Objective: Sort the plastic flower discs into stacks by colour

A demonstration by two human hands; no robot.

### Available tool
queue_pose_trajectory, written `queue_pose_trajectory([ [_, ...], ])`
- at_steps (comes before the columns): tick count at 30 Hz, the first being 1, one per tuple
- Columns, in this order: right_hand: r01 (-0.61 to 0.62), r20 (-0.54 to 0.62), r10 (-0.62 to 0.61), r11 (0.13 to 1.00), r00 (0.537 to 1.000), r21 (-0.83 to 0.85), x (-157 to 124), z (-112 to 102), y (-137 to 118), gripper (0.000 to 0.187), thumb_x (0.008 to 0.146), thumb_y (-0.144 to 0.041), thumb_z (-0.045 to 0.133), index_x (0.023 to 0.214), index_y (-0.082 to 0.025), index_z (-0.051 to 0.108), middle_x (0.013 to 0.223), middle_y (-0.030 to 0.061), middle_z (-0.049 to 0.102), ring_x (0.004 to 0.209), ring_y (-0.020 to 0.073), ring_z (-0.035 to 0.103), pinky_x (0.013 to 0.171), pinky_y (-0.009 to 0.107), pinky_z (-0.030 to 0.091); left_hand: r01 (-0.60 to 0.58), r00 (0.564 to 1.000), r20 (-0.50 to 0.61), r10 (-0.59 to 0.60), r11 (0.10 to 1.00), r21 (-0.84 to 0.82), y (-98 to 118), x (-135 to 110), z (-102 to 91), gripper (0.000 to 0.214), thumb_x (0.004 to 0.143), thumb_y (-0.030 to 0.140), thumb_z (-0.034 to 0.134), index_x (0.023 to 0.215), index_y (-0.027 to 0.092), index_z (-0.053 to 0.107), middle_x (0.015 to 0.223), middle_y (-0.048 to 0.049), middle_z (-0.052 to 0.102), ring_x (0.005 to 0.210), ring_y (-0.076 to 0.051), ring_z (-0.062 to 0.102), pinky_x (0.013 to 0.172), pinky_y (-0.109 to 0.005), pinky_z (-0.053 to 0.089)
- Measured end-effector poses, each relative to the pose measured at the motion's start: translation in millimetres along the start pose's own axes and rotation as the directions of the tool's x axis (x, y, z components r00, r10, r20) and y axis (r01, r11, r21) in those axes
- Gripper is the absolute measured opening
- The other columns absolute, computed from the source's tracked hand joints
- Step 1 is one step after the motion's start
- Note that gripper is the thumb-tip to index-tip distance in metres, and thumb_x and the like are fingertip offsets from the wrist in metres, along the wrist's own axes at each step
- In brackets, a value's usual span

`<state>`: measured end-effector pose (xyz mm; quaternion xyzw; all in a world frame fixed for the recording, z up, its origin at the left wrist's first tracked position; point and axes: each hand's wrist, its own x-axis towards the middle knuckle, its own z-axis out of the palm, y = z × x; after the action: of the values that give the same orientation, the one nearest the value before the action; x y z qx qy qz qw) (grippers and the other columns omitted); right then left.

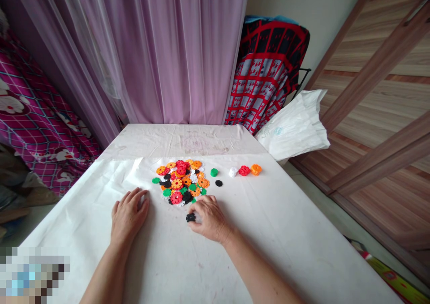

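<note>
My right hand (pixel 208 219) pinches a black notched plastic disc (pixel 190 217) just in front of a mixed pile. Resting on the white cloth left of the pile, my left hand (pixel 130 213) holds nothing, its fingers loosely apart. The pile has several flower-like discs in orange, red, green, black and white, among them a red disc (pixel 176 197) and an orange disc (pixel 176 183). To its right lie a green disc group (pixel 214 173), a black disc (pixel 218 183), a white group (pixel 233 172), a red group (pixel 244 170) and an orange stack (pixel 256 169).
A white cloth (pixel 268 246) covers the table. Beyond its far edge hang purple curtains (pixel 188 53). At the right back are a white bag (pixel 292 127) and a red patterned cloth (pixel 265 71). Wooden doors (pixel 379 98) stand to the right. A blurred patch (pixel 32 277) fills the lower left corner.
</note>
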<state>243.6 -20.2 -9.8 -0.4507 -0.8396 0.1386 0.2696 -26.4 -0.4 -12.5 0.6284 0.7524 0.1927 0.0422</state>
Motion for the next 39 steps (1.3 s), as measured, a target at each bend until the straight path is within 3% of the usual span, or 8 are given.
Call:
queue_pose_trajectory([
  [5, -0.009, -0.044, 0.010, 1.000, 0.999, 0.008, -0.9, 5.2, -2.9, 0.023, 0.069, -0.017, 0.073, 0.087, -0.024, 0.061, 0.084, -0.0010, 0.067, 0.095, 0.0212, 0.057, 0.088, 0.035, 0.037, -0.002, 1.000, -0.008, 0.002, 1.000, 0.001, -1.7, 0.8, 2.0, 0.045, 0.095, 0.043, 0.036, 0.124, 0.025, 0.065, 0.145, -0.0082, 0.057, 0.140, -0.029, 0.043, 0.116, -0.055, 0.027],
  [9, 0.000, -0.218, 0.007, 1.000, 0.976, 0.031, 1.8, 0.2, 10.2, 0.025, 0.068, -0.018, 0.072, 0.089, -0.024, 0.060, 0.088, 0.0006, 0.067, 0.096, 0.0214, 0.058, 0.090, 0.035, 0.040, 0.001, 1.000, 0.007, -0.001, 1.000, 0.007, -1.9, 1.2, 1.3, 0.046, 0.095, 0.043, 0.034, 0.126, 0.026, 0.064, 0.146, -0.0075, 0.056, 0.141, -0.029, 0.041, 0.117, -0.054, 0.026],
  [11, -0.071, -0.362, 0.080, 0.997, 0.929, 0.038, 6.6, -6.6, 28.6, 0.024, 0.069, -0.020, 0.070, 0.091, -0.023, 0.060, 0.092, 0.0027, 0.068, 0.098, 0.0223, 0.059, 0.092, 0.036, 0.041, 0.002, 1.000, 0.008, -0.002, 1.000, 0.006, -1.4, 1.0, 0.6, 0.046, 0.095, 0.043, 0.034, 0.125, 0.026, 0.064, 0.146, -0.0073, 0.056, 0.141, -0.029, 0.042, 0.117, -0.054, 0.027],
  [13, -0.203, -0.483, 0.202, 0.978, 0.852, 0.051, 12.2, -13.8, 52.2, 0.020, 0.071, -0.022, 0.067, 0.089, -0.023, 0.059, 0.092, 0.0042, 0.070, 0.097, 0.0234, 0.060, 0.092, 0.037, 0.042, -0.001, 1.000, 0.000, 0.001, 1.000, 0.005, -0.5, 0.8, 0.2, 0.046, 0.095, 0.043, 0.034, 0.124, 0.026, 0.065, 0.145, -0.0075, 0.057, 0.140, -0.029, 0.043, 0.117, -0.054, 0.027],
  [16, -0.420, -0.557, 0.388, 0.904, 0.734, 0.078, 18.6, -19.4, 84.5, 0.016, 0.071, -0.028, 0.066, 0.084, -0.024, 0.057, 0.088, 0.0043, 0.071, 0.091, 0.0246, 0.061, 0.086, 0.037, 0.044, 0.001, 1.000, -0.008, -0.001, 1.000, 0.003, 0.8, 0.6, 0.1, 0.046, 0.095, 0.044, 0.034, 0.124, 0.026, 0.065, 0.143, -0.0080, 0.058, 0.139, -0.029, 0.044, 0.116, -0.055, 0.027],
  [18, -0.489, -0.566, 0.439, 0.869, 0.698, 0.072, 20.4, -18.5, 97.6, 0.017, 0.070, -0.029, 0.067, 0.083, -0.024, 0.057, 0.087, 0.0043, 0.071, 0.090, 0.0250, 0.060, 0.083, 0.037, 0.043, 0.005, 1.000, -0.008, -0.005, 1.000, 0.000, 1.4, 0.5, 0.0, 0.046, 0.095, 0.044, 0.034, 0.124, 0.025, 0.065, 0.143, -0.0083, 0.058, 0.139, -0.029, 0.044, 0.116, -0.055, 0.027],
  [28, -0.512, -0.507, 0.422, 0.858, 0.752, -0.045, 22.2, -10.9, 104.4, 0.014, 0.072, -0.028, 0.064, 0.084, -0.024, 0.058, 0.088, 0.0041, 0.071, 0.091, 0.0247, 0.059, 0.082, 0.035, 0.041, 0.013, 1.000, 0.013, -0.013, 1.000, -0.002, 1.7, -0.7, -1.4, 0.045, 0.095, 0.043, 0.036, 0.125, 0.025, 0.064, 0.146, -0.0082, 0.056, 0.141, -0.028, 0.042, 0.117, -0.054, 0.026],
  [39, -0.518, -0.451, 0.434, 0.852, 0.780, -0.078, 22.1, -10.3, 107.5, 0.013, 0.076, -0.028, 0.063, 0.087, -0.024, 0.061, 0.091, 0.0035, 0.071, 0.094, 0.0236, 0.061, 0.083, 0.035, 0.041, 0.001, 1.000, -0.007, -0.001, 1.000, -0.017, 0.8, -1.0, -0.4, 0.042, 0.094, 0.040, 0.039, 0.124, 0.027, 0.065, 0.144, -0.0082, 0.057, 0.140, -0.028, 0.043, 0.117, -0.053, 0.026],
])
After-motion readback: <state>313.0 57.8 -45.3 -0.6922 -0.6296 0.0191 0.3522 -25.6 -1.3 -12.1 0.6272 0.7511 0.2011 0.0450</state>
